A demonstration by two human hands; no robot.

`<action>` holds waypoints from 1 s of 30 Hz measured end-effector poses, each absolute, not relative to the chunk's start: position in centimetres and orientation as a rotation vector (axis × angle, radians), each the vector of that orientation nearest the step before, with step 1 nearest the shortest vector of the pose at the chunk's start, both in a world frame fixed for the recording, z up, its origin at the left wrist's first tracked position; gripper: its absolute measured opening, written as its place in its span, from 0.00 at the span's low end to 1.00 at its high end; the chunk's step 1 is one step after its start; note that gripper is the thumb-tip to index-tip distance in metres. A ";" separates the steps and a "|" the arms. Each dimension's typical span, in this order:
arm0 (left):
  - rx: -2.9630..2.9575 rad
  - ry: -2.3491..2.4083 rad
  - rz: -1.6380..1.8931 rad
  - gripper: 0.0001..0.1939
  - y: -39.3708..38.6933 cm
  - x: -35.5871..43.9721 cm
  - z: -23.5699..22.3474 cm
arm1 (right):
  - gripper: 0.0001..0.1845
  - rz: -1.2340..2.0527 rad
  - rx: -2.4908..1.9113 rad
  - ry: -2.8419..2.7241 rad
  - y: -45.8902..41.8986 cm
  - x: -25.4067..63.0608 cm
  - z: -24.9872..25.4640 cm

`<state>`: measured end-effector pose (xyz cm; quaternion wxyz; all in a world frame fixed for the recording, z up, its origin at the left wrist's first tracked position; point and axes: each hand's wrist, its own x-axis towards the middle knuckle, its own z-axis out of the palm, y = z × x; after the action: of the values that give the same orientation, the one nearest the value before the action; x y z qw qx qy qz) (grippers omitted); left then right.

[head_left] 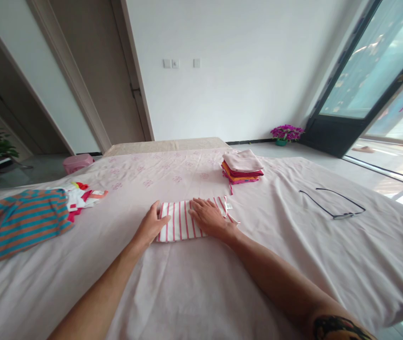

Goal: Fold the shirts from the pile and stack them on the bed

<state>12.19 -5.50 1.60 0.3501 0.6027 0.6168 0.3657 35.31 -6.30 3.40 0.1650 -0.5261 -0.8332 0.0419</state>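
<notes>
A white garment with red stripes lies folded into a flat rectangle on the bed. Its right end is uneven, with a small white tag showing. My left hand is at the garment's left edge, thumb on top of the fabric and fingers along the side, partly hidden. Flat on the garment's right half rests my right hand, its fingers stretched out. Just beyond it stands a stack of folded clothes in pale pink, red and orange.
A blue-and-brown striped garment lies at the left beside a loose heap of white and red clothes. Black-framed glasses lie on the sheet at right. Behind the bed are a pink stool and purple flowers.
</notes>
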 end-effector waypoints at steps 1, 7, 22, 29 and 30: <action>1.489 1.556 0.947 0.40 -5.5 12.1 2.1 | 0.24 0.137 -1.506 -2.339 -6.1 35.4 3.7; 1.265 1.513 0.986 0.36 -4.4 7.8 4.5 | 0.20 0.147 -1.527 -2.182 -5.4 36.5 4.3; 2.613 1.663 0.741 0.24 -4.7 9.5 1.3 | 0.22 0.067 -1.260 -2.328 -5.9 35.5 2.9; 2.659 1.585 0.543 0.27 -5.0 10.9 0.3 | 0.20 0.066 -1.276 -2.363 -6.0 35.5 2.6; 2.644 1.567 0.558 0.27 -4.8 10.7 0.5 | 0.20 0.056 -1.262 -2.360 -6.0 35.5 2.7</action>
<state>10.67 -4.81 0.52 0.0091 0.8463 0.5017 0.1786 35.48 -5.98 2.67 0.2305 -0.4588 -0.8579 0.0202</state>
